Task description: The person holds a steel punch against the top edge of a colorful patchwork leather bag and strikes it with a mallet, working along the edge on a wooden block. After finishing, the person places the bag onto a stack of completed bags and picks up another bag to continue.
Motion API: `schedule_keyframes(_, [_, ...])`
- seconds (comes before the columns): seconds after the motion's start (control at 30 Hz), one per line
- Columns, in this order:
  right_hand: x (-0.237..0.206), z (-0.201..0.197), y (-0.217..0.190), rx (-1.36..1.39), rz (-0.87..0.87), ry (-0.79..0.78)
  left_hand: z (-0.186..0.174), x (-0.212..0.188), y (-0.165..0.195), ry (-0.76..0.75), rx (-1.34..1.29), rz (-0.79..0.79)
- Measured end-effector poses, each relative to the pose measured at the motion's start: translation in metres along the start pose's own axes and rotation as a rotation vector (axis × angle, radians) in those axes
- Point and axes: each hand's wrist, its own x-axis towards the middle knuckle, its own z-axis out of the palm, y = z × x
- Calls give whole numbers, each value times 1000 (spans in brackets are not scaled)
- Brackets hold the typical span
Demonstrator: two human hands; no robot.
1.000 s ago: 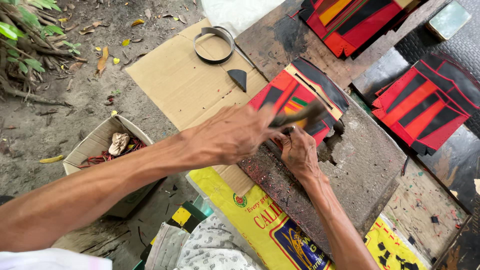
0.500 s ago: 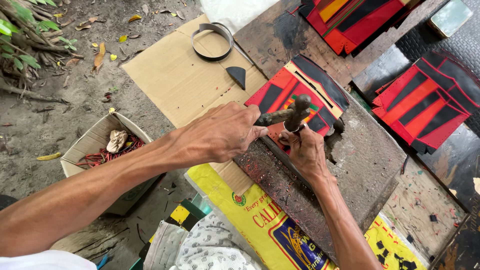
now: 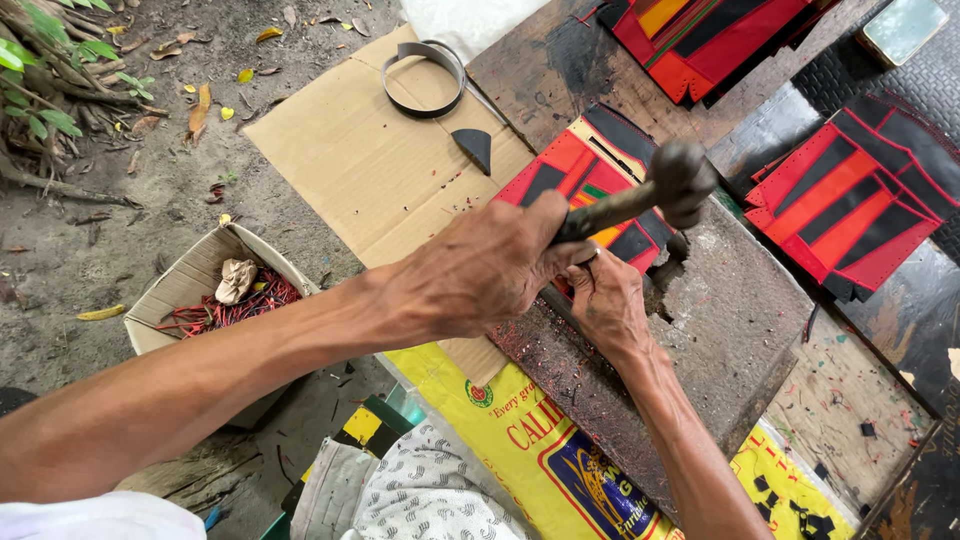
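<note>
Hammer: dark rounded head, wooden handle, raised over the near edge of the red-and-black cut piece and the worn grey block. Head is in the air, not touching either. Handle runs down-left into the left hand, whose fingers are wrapped tight around it.

Right hand: rests on the block just below the hammer, fingertips curled and pressed together at the edge of the cut piece. What they pinch is hidden under the left hand; cannot tell.

The cut piece lies half on the block, half on a dark wooden board. The block's top is chipped and pitted, its near side speckled red.

Further out: flat brown cardboard sheet on the ground, bearing a metal ring and a small dark wedge-shaped scrap. More red-and-black pieces stacked to the right. Open carton of red trimmings lower left. Yellow printed sack beneath the forearms.
</note>
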Motion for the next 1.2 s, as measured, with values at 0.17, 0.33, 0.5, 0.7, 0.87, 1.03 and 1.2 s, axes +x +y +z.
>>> schedule_keyframes(0.17, [1,2,-2,-1,5,23,-1,5,-6,-87,116,-78])
schedule_keyframes(0.33, [-1,5,5,-21,-19,42,1,7,6,298,-192,315])
schedule_keyframes(0.5, [-2,8,10,6,70,24,1,6,-4,-277,74,-206])
schedule_keyframes(0.7, [-6,10,25,-73,102,107,22,-4,-72,-9,-38,-361])
schedule_keyframes(0.87, [-15,20,43,539,240,277,65,25,-137,505,-9,-254])
schedule_keyframes(1.03, [-15,35,49,583,219,311,84,59,-188,432,-320,-431])
schedule_keyframes(1.2, [14,40,43,558,198,224,69,69,-209,512,-299,-242])
